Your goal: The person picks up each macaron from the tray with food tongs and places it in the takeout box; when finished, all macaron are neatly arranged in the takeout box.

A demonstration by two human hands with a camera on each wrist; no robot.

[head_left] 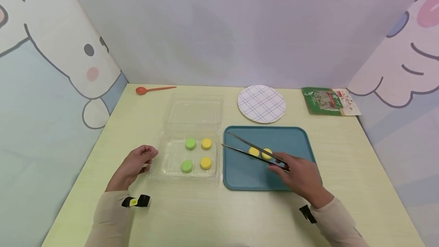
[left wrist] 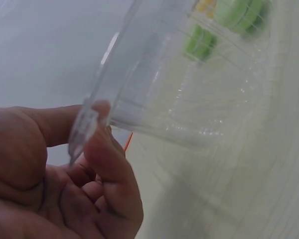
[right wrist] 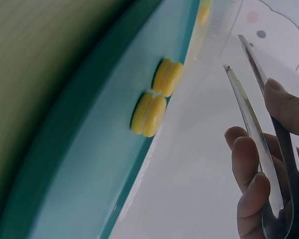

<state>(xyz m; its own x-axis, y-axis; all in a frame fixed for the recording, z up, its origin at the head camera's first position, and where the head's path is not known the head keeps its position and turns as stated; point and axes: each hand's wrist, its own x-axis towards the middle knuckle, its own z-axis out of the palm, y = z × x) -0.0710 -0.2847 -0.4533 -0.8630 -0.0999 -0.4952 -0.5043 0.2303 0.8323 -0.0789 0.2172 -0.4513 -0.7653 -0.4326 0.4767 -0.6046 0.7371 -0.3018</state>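
Observation:
My left hand (head_left: 134, 165) pinches the left rim of a clear plastic container (head_left: 169, 155), thumb above and fingers below in the left wrist view. Two green macarons (head_left: 190, 143) and two yellow macarons (head_left: 206, 143) sit inside it, and its hinged lid (head_left: 195, 111) lies folded back. My right hand (head_left: 303, 174) grips metal tongs (right wrist: 248, 107), whose tips are apart with nothing between them. The tongs reach over a blue tray (head_left: 240, 180), tips toward the container. Two yellow macarons (right wrist: 149, 114) lie side by side on the tray, partly covered by the tongs in the head view.
At the table's back left is a red spoon (head_left: 141, 90). A round checked plate (head_left: 261, 104) lies behind the tray. A green and white food packet (head_left: 324, 101) is at the back right. Walls enclose the back and both sides.

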